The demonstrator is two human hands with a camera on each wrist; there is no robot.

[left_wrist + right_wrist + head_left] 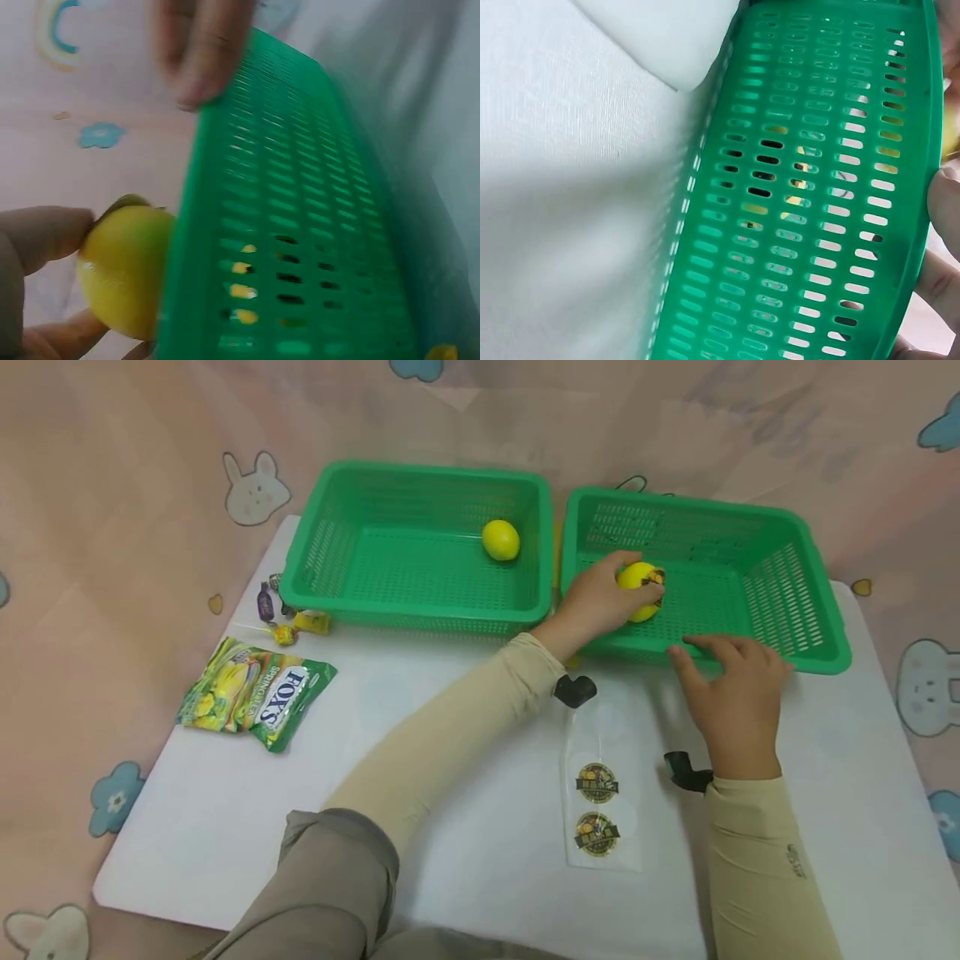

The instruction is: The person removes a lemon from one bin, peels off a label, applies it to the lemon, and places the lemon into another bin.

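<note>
One basket (pixel 416 612) holds a lemon (pixel 500 541), left hand (pixel 600 597) another (pixel 637 583).

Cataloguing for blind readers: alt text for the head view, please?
The left grip holds a stickered yellow fruit over the right green basket, the right grip at its near rim. Another yellow fruit lies in the left basket.

Fruit (pixel 501 540) in left basket (pixel 412 568) — bag (pixel 251 689) to its front-left — sticker sheet (pixel 597 810) before right basket (pixel 708 602).
</note>
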